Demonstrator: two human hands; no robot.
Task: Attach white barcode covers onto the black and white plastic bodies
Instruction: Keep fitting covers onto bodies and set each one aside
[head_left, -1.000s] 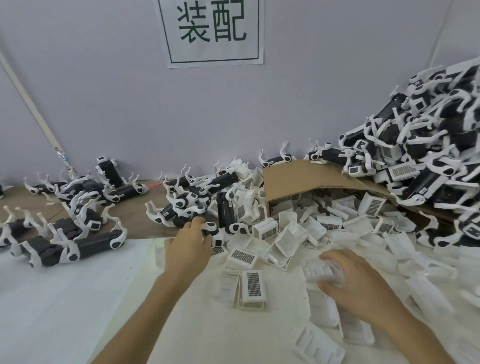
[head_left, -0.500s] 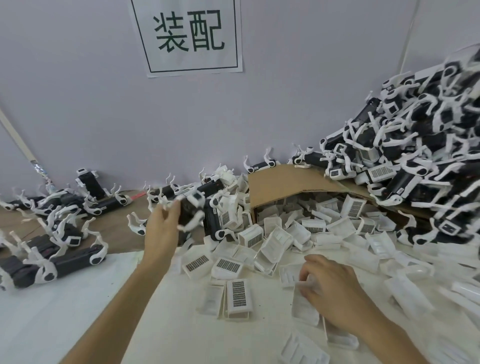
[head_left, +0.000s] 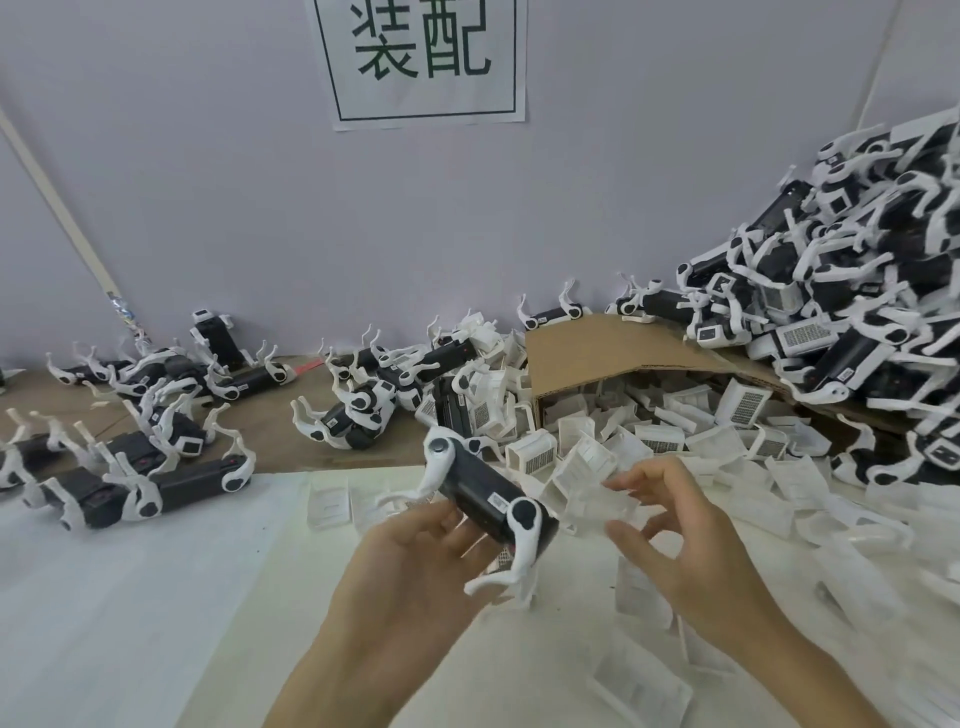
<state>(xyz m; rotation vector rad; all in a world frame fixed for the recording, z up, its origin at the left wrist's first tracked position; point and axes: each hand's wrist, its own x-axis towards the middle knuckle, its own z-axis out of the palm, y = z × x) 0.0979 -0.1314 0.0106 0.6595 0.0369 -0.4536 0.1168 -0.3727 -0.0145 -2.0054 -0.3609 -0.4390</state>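
Brown bench (head_left: 270, 431) runs along the wall, near part under a white sheet (head_left: 130, 597). Black and white plastic bodies (head_left: 192, 483) lie scattered on the bare brown strip at left and middle. A tall heap of them rises at far right, partly on an open cardboard box (head_left: 587, 353) with its flap arched up. White barcode covers (head_left: 670, 441) spill from the box mouth across the sheet to the near right, some label side up, some flipped.

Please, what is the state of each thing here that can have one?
left grip: holds the black body
black body: in the air, tilted
right grip: pinches the white cover, blurred
white cover: in the air, not attached
cardboard box: open, loose covers spilling out
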